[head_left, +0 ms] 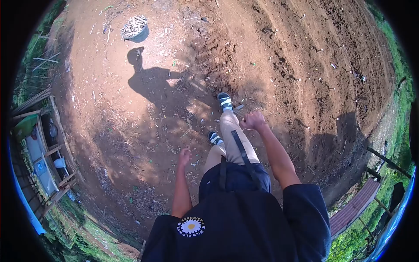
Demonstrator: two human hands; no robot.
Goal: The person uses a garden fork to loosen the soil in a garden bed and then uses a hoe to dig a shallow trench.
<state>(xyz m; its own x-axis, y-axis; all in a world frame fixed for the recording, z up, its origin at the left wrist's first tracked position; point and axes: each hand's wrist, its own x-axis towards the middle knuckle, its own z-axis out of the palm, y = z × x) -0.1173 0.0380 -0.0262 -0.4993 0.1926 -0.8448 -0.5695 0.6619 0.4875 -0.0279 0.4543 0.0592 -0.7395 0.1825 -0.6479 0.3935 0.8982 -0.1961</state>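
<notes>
Tilled soil bed (pixel 305 65): it covers the far and right part of the plot, and its near edge lies just beyond the right hand (pixel 253 120). I note that hand clenched in a fist, with nothing visible in it. The left hand (pixel 185 156) hangs empty, fingers loosely curled. A basin of cut stalks (pixel 135 28) stands far left, well apart.
</notes>
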